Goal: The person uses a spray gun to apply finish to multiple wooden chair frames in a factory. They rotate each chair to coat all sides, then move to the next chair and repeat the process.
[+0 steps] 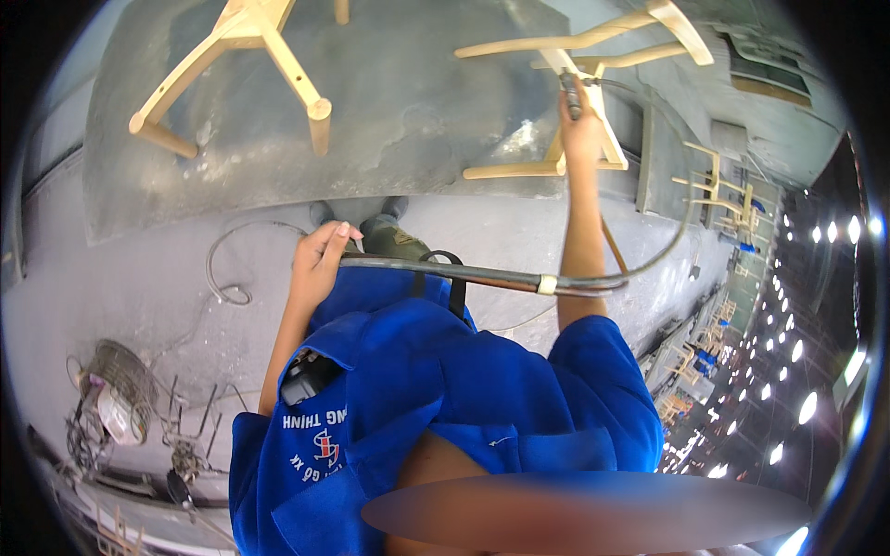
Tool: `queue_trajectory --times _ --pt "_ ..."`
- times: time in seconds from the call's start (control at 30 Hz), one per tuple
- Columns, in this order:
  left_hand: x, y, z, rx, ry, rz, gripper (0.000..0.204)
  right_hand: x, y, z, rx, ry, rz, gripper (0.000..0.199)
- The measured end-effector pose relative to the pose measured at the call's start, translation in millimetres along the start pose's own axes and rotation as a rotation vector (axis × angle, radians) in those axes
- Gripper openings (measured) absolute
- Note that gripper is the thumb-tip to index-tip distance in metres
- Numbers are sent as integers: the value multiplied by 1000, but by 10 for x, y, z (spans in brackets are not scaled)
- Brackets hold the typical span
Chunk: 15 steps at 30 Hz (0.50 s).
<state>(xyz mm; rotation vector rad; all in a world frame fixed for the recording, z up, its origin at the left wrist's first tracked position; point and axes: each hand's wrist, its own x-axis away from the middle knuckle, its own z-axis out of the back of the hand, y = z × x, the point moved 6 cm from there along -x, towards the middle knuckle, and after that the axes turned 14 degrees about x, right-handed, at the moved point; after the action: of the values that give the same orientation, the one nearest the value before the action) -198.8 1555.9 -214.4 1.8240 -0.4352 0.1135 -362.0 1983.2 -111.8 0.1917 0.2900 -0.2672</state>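
My right hand (581,137) is stretched out over the far right of the table, its fingers wrapped round a dark grey hand-held air tool (571,96). The tool is against or just above a pale wooden chair frame (607,130) lying at the table's right edge; contact is unclear. A hose bundle (491,274) crosses in front of my body and curves up on the right toward the tool. Close by the bundle's left end, my left hand (320,262) has thumb and fingers pinched together. A thin pale sliver shows at the fingertips, too small to name.
Another pale wooden chair frame (248,39) stands on the grey table (389,120) at the far left. A thin hose (211,269) loops on the floor. To the lower left is a round wire-caged fan-like object (120,371). More chair frames (718,195) stand along the right.
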Motion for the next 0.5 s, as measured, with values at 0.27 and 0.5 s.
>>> queue_trajectory --times 0.27,0.5 --pt "-270 172 -535 6 -313 -116 35 167 298 1753 83 223 101 49" --pt "-302 368 -574 84 -299 -61 36 122 107 1968 -156 162 255 44"
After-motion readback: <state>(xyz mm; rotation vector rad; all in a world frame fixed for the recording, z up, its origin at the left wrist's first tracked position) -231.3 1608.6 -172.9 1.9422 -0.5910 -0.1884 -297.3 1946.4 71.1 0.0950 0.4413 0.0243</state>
